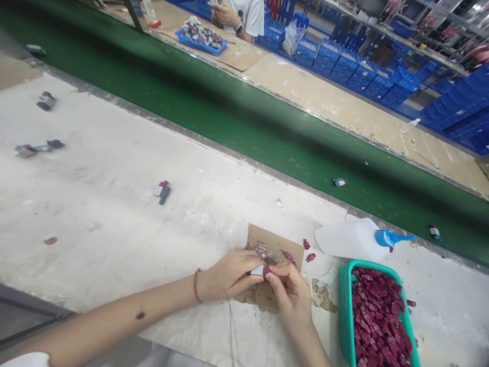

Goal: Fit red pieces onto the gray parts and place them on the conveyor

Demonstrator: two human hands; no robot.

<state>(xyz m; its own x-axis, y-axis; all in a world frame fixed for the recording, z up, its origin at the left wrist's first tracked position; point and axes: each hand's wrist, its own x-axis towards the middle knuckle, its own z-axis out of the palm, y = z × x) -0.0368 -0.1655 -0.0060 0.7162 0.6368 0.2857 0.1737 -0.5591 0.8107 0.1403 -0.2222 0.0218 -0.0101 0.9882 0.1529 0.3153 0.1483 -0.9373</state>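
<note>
Above a brown cardboard piece (267, 300), my left hand (229, 275) is closed on a small grey plastic part (257, 270). The thumb and fingertips of my right hand (293, 298) pinch a small maroon plastic piece (266, 270) against the grey part's right end. Whether the two are joined cannot be made out. Loose maroon pieces (306, 244) lie beside the cardboard, and a glistening patch (267, 252) covers part of its surface. To the right of my right hand stands a green basket (346, 306) heaped with several maroon pieces.
A white bottle (351, 239) with a blue nozzle lies behind the basket. Small assembled parts (163, 191) rest on the white table (114, 224). Beyond runs a green conveyor belt (229, 117) carrying more parts. Across it, a person (233, 18) works near a blue tray (202, 47).
</note>
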